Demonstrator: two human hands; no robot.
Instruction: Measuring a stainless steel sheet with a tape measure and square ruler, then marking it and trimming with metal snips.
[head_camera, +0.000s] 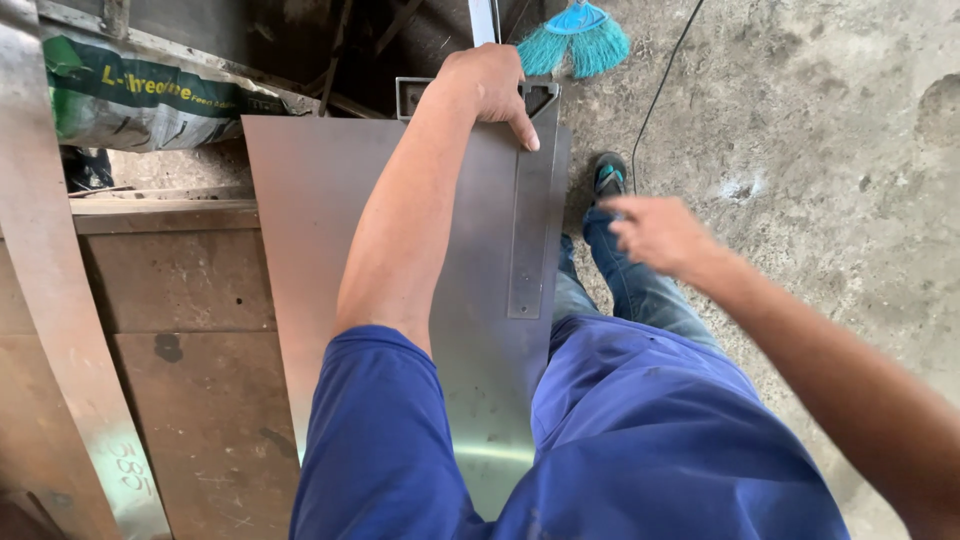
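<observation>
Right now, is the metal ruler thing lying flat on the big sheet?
Yes, flat. The metal square lies flush along the metal sheet, with the left hand pressing its top end.

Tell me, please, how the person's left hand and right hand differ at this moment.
The left hand presses down on the metal try square lying on the steel sheet; the right hand hangs free over the concrete floor, touching nothing. The left is sharp, the right blurred. Both are bare and hold nothing.
</observation>
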